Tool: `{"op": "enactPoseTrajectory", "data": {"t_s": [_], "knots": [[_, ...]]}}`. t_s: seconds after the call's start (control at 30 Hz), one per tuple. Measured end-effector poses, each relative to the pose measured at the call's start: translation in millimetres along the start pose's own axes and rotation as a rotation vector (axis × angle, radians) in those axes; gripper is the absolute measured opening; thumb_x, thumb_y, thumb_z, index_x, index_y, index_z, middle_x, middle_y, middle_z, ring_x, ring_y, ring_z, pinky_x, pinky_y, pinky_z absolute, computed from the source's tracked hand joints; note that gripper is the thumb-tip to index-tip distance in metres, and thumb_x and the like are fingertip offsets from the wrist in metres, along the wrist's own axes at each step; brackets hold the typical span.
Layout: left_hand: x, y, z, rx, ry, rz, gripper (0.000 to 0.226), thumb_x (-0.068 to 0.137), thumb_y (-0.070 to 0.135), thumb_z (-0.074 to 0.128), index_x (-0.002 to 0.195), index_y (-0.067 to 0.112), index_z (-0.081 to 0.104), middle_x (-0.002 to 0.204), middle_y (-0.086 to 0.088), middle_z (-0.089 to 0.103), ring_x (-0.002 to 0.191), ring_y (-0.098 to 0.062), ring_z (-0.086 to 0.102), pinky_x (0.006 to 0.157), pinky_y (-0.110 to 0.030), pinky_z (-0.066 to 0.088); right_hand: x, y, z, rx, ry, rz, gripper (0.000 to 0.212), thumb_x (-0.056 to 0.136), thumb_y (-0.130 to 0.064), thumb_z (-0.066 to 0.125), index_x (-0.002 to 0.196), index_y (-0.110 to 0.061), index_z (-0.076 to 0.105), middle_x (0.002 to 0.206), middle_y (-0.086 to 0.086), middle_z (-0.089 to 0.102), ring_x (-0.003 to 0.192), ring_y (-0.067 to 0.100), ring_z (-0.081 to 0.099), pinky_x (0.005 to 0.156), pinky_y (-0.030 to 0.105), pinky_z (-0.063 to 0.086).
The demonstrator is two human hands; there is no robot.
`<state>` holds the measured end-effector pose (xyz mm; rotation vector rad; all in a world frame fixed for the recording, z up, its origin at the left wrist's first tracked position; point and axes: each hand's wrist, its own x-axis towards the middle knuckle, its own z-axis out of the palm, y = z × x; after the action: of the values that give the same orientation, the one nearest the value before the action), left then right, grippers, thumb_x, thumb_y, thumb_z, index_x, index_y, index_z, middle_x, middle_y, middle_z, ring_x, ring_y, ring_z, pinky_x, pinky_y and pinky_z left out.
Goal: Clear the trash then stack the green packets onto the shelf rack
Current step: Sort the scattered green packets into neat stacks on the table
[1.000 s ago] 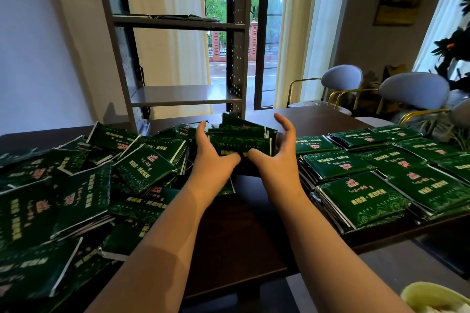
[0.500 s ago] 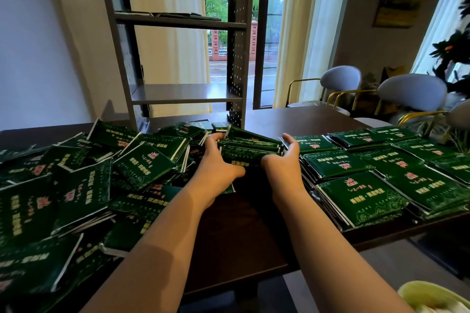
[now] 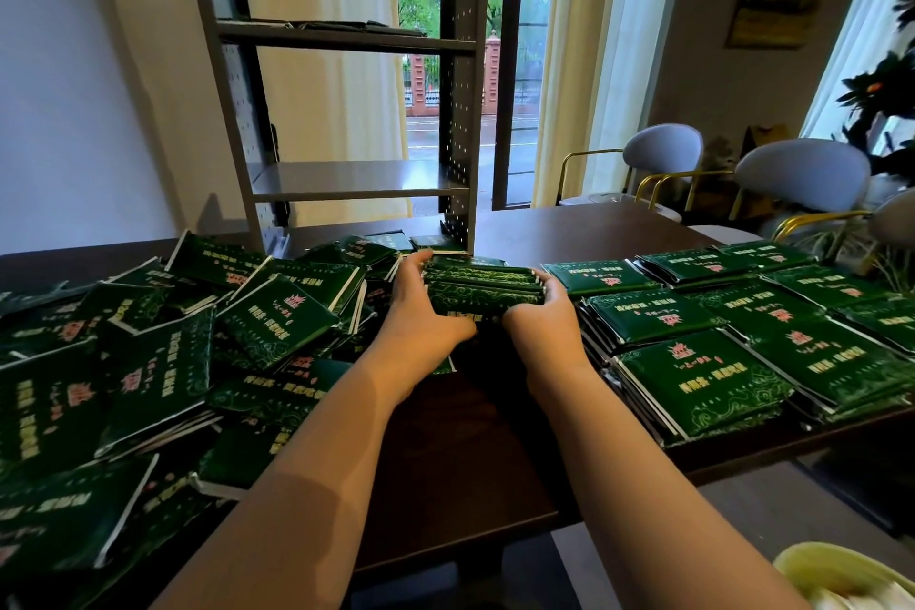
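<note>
Packet stack (image 3: 482,288): clamped between left hand (image 3: 421,312) and right hand (image 3: 542,320), fingers curled round its ends. Advice: square edges, squeeze evenly, lift level toward shelf rack (image 3: 356,178) beyond.

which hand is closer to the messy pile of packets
Left. The left hand grips the left end of the bundle, right beside the messy pile; the right hand grips the other end, with the bundle between it and the pile.

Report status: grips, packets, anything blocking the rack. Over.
Left grip and right grip squeeze one bundle of packets between them. Shelf rack stands just beyond it. Loose packets heaped left, neat stacks right.
</note>
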<state>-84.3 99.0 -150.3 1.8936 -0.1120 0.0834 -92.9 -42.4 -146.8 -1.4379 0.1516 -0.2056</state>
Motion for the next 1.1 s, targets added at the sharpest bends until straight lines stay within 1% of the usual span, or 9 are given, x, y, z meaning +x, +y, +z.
{"op": "enactPoseTrajectory", "data": {"t_s": [0.1, 0.2, 0.37, 0.53, 0.67, 0.73, 0.83, 1.0, 1.1], "knots": [[-1.0, 0.4, 1.9, 0.047, -0.063, -0.016, 0.106, 0.081, 0.0, 0.071, 0.149, 0.044, 0.004, 0.134, -0.006, 0.048, 0.104, -0.018, 0.06, 0.07, -0.019, 0.049, 1.6, 2.7, 0.3, -0.086, -0.014, -0.007, 0.05, 0.079, 0.014, 0.045, 0.114, -0.022, 0.05, 0.102, 0.019, 0.066, 0.092, 0.035, 0.069, 0.075, 0.049, 0.059], [-0.9, 0.2, 3.6, 0.104, -0.042, 0.0, 0.105, 0.082, 0.001, 0.072, 0.15, 0.039, 0.002, 0.128, -0.005, 0.051, 0.097, -0.015, 0.062, 0.066, -0.017, 0.048, 3.8, 6.2, 2.0, -0.16, -0.014, -0.03, 0.044, 0.078, 0.013, 0.046, 0.114, -0.012, 0.052, 0.102, 0.023, 0.066, 0.076, 0.025, 0.065, 0.059, 0.033, 0.055], [-5.7, 4.8, 6.1, 0.129, -0.005, 0.007, 0.097, 0.083, 0.003, 0.071, 0.15, 0.033, 0.007, 0.119, -0.001, 0.053, 0.092, -0.012, 0.06, 0.068, -0.019, 0.048, 2.9, 6.7, 1.5, -0.286, 0.035, -0.079, 0.037, 0.082, 0.011, 0.045, 0.116, -0.004, 0.047, 0.087, 0.011, 0.059, 0.06, 0.015, 0.05, 0.041, 0.018, 0.037], [-10.2, 14.0, 9.1, 0.032, 0.061, 0.063, 0.084, 0.085, 0.005, 0.066, 0.147, 0.035, 0.017, 0.112, 0.009, 0.055, 0.095, -0.005, 0.058, 0.073, -0.016, 0.044, -5.7, 2.3, 1.2, -0.223, 0.201, -0.284, 0.042, 0.084, 0.003, 0.046, 0.121, -0.016, 0.051, 0.088, -0.007, 0.059, 0.071, 0.005, 0.055, 0.052, 0.014, 0.039], [-12.4, 21.1, 13.7, -0.139, -0.047, -0.086, 0.092, 0.077, 0.01, 0.067, 0.148, 0.037, 0.014, 0.112, -0.011, 0.063, 0.097, -0.027, 0.065, 0.081, -0.039, 0.055, -9.9, 0.9, -0.6, -0.188, 0.326, -0.344, 0.04, 0.086, -0.016, 0.05, 0.124, -0.025, 0.047, 0.093, -0.001, 0.063, 0.078, 0.019, 0.063, 0.06, 0.029, 0.046], [-15.9, 22.6, 17.4, -0.271, -0.112, -0.169, 0.101, 0.066, 0.012, 0.066, 0.146, 0.043, 0.013, 0.115, -0.017, 0.064, 0.103, -0.036, 0.067, 0.094, -0.054, 0.054, -9.9, 1.6, -0.5, -0.213, 0.365, -0.349, 0.039, 0.086, -0.021, 0.051, 0.125, -0.027, 0.046, 0.101, 0.001, 0.063, 0.082, 0.021, 0.063, 0.063, 0.035, 0.049], [-18.3, 23.2, 19.6, -0.357, -0.158, -0.207, 0.101, 0.065, 0.017, 0.064, 0.145, 0.047, 0.012, 0.12, -0.01, 0.063, 0.109, -0.027, 0.065, 0.102, -0.05, 0.05, -10.0, 1.0, -0.3, -0.258, 0.411, -0.368, 0.038, 0.088, -0.022, 0.055, 0.125, -0.025, 0.045, 0.11, -0.002, 0.061, 0.091, 0.019, 0.063, 0.073, 0.04, 0.054], [-10.2, 17.7, 13.9, -0.284, -0.094, -0.226, 0.097, 0.063, 0.028, 0.068, 0.145, 0.045, 0.018, 0.117, -0.006, 0.066, 0.108, -0.022, 0.065, 0.101, -0.045, 0.05, -10.0, 1.3, 0.3, -0.379, 0.384, -0.395, 0.033, 0.09, -0.024, 0.057, 0.122, -0.021, 0.049, 0.115, 0.001, 0.054, 0.089, 0.018, 0.058, 0.073, 0.038, 0.05], [-7.4, 17.5, 8.5, -0.26, -0.073, -0.222, 0.09, 0.077, 0.024, 0.069, 0.149, 0.041, 0.018, 0.118, -0.004, 0.065, 0.106, -0.02, 0.066, 0.104, -0.045, 0.048, -7.1, 2.8, 0.4, -0.479, 0.351, -0.343, 0.028, 0.091, -0.028, 0.055, 0.118, -0.021, 0.05, 0.114, 0.003, 0.05, 0.085, 0.022, 0.058, 0.074, 0.041, 0.053]]}}
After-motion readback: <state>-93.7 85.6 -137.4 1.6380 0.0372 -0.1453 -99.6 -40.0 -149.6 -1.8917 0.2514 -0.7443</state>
